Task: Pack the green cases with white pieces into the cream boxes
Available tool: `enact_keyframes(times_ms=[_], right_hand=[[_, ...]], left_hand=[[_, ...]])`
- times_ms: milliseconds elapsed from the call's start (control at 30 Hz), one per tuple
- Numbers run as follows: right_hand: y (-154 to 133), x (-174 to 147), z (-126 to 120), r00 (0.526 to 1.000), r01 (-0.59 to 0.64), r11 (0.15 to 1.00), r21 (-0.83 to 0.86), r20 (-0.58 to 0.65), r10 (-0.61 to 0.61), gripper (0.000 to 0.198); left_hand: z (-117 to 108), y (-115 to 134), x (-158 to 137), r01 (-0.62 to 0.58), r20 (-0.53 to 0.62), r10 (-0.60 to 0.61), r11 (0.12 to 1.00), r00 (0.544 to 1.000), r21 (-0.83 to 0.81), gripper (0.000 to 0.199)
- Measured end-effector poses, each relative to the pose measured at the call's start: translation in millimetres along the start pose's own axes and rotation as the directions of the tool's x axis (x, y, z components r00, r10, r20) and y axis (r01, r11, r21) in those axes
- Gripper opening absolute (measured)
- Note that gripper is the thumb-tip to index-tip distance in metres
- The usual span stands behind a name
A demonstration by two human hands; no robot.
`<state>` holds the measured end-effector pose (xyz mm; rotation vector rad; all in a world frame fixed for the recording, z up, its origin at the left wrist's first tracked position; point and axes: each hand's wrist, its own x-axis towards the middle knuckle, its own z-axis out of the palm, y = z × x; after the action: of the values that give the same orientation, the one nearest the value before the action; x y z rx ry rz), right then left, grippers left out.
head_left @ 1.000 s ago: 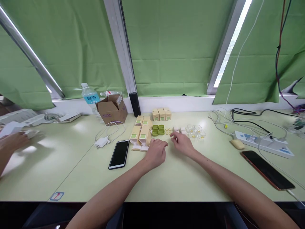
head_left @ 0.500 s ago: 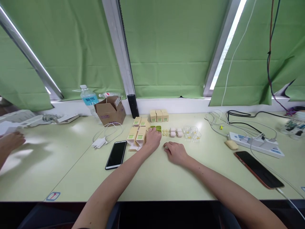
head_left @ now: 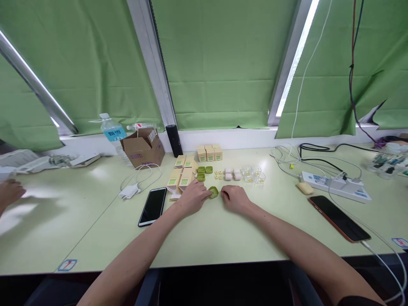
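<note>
My left hand pinches the edge of a small green square dish just above or on the table. Right of the dish, my right hand rests with curled fingers and nothing visible in them. Several more green dishes stand behind my left hand, beside open cream cardboard boxes. To their right lie tiny yellow pieces, pale pink blocks and clear plastic containers with something yellow inside.
Closed small boxes stand at the back near a black cylinder and a brown carton. A phone lies left; another phone and a power strip lie right. Another person's hand is far left.
My left hand has come toward me from the green dishes with one dish in its fingers. My right hand has stayed nearly in place, its fingers more curled. The view has shifted slightly.
</note>
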<state>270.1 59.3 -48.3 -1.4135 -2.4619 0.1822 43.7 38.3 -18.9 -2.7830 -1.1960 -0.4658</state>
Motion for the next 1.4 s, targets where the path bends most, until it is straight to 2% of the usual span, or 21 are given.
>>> enact_keyframes(times_ms=[133,200,300,367,467,533,633,733,867,967,1133,1233,1267,1300,1333,1400], right_hand=[[8,3,1,0.998,-0.046,0.999,-0.017,-0.046,0.045,0.02],[10,4,2,0.996,-0.063,0.997,-0.032,-0.073,0.061,0.02],[13,6,4,0.991,-0.073,0.996,-0.06,-0.116,0.066,0.02],[15,8,5,0.983,-0.049,0.994,-0.102,-0.182,0.03,0.02],[19,12,9,0.943,0.018,0.974,-0.227,-0.319,-0.092,0.019],[21,17,10,0.916,0.049,0.949,-0.312,-0.365,-0.167,0.018],[19,33,9,0.916,0.092,0.916,-0.39,-0.327,-0.231,0.02],[14,52,9,0.934,0.106,0.914,-0.392,-0.277,-0.227,0.022],[7,72,9,0.945,0.076,0.938,-0.338,-0.276,-0.176,0.024],[4,75,7,0.946,0.07,0.965,-0.252,-0.289,-0.144,0.026],[3,56,0,0.934,0.08,0.997,0.004,-0.349,-0.073,0.024],[6,38,2,0.933,0.084,0.977,0.198,-0.361,-0.006,0.021],[7,33,3,0.934,0.091,0.947,0.309,-0.356,0.027,0.02],[8,29,5,0.937,0.102,0.874,0.475,-0.341,0.076,0.021],[9,26,6,0.941,0.109,0.749,0.654,-0.31,0.133,0.024],[10,23,7,0.95,0.102,0.411,0.906,-0.211,0.229,0.036]], left_hand=[[-5,6,-2,0.129,-0.05,-0.131,0.991,0.99,-0.029,0.024],[0,11,1,0.233,-0.096,-0.234,0.972,0.967,-0.026,0.038],[15,18,3,0.366,-0.101,-0.362,0.93,0.927,0.019,0.06],[25,22,4,0.409,-0.072,-0.407,0.912,0.91,0.017,0.049],[35,22,5,0.412,-0.07,-0.416,0.909,0.907,-0.06,0.029],[37,18,6,0.395,-0.114,-0.412,0.907,0.904,-0.144,0.028],[34,10,7,0.362,-0.175,-0.414,0.893,0.893,-0.267,0.032],[28,7,7,0.347,-0.221,-0.434,0.872,0.873,-0.344,0.033],[21,10,6,0.329,-0.278,-0.437,0.873,0.855,-0.36,0.033],[18,14,6,0.33,-0.297,-0.44,0.875,0.848,-0.354,0.034],[21,13,6,0.326,-0.319,-0.457,0.862,0.83,-0.387,0.035],[24,12,5,0.315,-0.322,-0.464,0.851,0.825,-0.419,0.038],[25,11,5,0.313,-0.322,-0.465,0.849,0.825,-0.425,0.038],[26,11,6,0.309,-0.323,-0.464,0.849,0.825,-0.429,0.038],[27,11,6,0.304,-0.326,-0.462,0.849,0.825,-0.432,0.039],[28,11,6,0.293,-0.333,-0.456,0.85,0.825,-0.439,0.04]])
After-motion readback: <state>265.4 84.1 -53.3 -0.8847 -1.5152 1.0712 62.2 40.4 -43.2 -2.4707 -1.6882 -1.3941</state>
